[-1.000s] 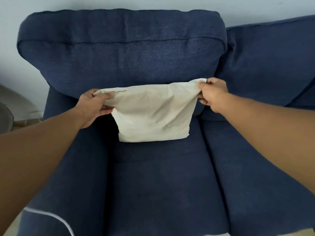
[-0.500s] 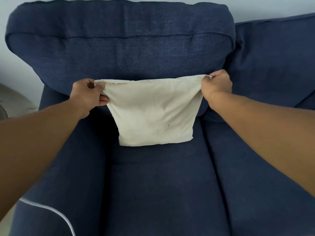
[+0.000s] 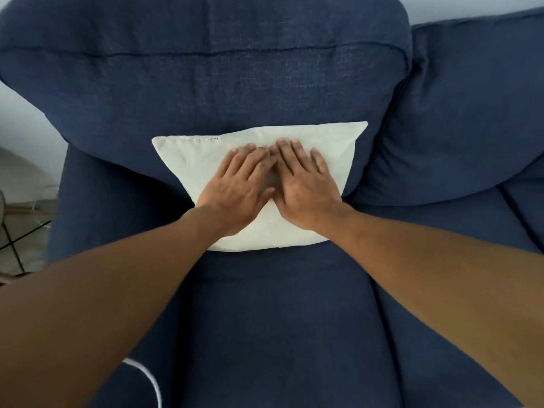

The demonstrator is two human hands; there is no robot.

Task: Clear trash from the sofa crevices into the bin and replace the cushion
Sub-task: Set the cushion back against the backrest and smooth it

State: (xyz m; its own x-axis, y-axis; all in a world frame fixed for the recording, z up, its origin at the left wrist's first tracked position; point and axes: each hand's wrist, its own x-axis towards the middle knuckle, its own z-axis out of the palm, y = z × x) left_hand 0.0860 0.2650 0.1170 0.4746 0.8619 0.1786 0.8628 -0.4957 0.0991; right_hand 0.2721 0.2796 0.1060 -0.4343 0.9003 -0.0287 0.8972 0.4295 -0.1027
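1. Your landmark is the cream cushion (image 3: 265, 231): it stands on the seat of the navy sofa (image 3: 279, 334) and leans back against the sofa's back cushion (image 3: 206, 78), its wide top edge uppermost and its narrower bottom edge resting on the seat.
2. Your left hand (image 3: 235, 189) lies flat on the front face of the cushion, left of its middle, palm down, fingers stretched out and pointing up toward the cushion's top edge. It grasps nothing.
3. Your right hand (image 3: 303, 187) lies flat just beside it, right of the cushion's middle, fingers likewise spread and released, gripping nothing.
4. The two hands touch at the thumbs and forefingers, over the middle of the cushion.
5. Both top corners of the cushion stand free of your hands; a short line of stitching or a label shows along the top edge near the left corner, too small to read.
6. Right of the cushion sits a second back cushion (image 3: 471, 113) of the same navy cloth.
7. Below and left of the cushion, a thin white cord (image 3: 147, 375) curves over the sofa's front left edge.
8. Far left of the cushion, beyond the sofa's arm, you see a strip of floor with thin dark legs (image 3: 14, 248) of some furniture.
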